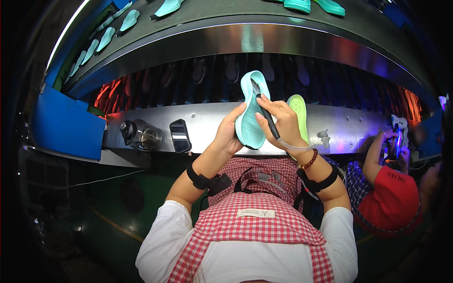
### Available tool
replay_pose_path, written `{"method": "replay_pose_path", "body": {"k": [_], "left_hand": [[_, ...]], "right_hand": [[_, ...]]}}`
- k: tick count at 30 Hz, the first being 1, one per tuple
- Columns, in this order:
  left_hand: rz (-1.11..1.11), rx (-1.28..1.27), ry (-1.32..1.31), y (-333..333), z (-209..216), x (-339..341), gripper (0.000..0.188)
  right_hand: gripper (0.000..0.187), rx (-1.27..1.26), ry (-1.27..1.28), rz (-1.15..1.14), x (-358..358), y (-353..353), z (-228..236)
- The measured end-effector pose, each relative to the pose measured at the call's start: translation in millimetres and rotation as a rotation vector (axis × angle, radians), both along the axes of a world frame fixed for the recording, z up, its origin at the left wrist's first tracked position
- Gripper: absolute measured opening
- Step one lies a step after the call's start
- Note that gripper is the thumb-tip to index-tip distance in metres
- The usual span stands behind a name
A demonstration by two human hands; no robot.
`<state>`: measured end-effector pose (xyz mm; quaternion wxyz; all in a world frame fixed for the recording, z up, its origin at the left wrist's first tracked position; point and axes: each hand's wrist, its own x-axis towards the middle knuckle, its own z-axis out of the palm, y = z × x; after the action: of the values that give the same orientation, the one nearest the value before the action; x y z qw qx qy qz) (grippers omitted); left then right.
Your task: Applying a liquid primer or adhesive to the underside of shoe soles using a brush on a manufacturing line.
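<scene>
My left hand (pixel 228 135) is closed on a turquoise shoe sole (pixel 250 129), its thumb over the left rim and the other fingers mostly hidden beneath. The sole is held up with its hollow inner side facing me. In my right hand (pixel 287 123) is a black-handled brush (pixel 269 119), gripped between thumb and fingers. The brush's bristle end lies inside the upper part of the sole, against its inner wall. Just behind my right hand, a yellow-green sole (pixel 299 112) rests on the metal ledge (pixel 212 118), partly hidden by the hand.
A bottle (pixel 141 135) and a phone (pixel 180 135) lie on the ledge at left. Beyond, a dark belt (pixel 226 13) carries several turquoise soles (pixel 130 20) behind a metal rail (pixel 203 41). At right sits another person in a red top (pixel 391 198).
</scene>
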<state>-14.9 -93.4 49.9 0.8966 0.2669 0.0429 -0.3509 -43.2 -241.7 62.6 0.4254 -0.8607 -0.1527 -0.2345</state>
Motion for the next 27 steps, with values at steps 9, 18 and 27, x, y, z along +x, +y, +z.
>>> {"method": "replay_pose_path", "body": {"k": [9, 18, 27], "left_hand": [[0.016, 0.028, 0.062, 4.1, -22.0, -5.7, 0.038], [-0.128, -0.107, 0.089, 25.3, -12.9, -8.6, 0.049], [-0.149, -0.241, 0.056, 22.0, -5.6, 1.2, 0.048]], "right_hand": [[0.03, 0.041, 0.005, 0.037, -32.8, -1.6, -2.9], [0.023, 0.545, 0.273, 0.195, -40.3, -45.8, 39.2], [0.022, 0.321, 0.574, 0.461, -46.7, -47.1, 54.9]]}}
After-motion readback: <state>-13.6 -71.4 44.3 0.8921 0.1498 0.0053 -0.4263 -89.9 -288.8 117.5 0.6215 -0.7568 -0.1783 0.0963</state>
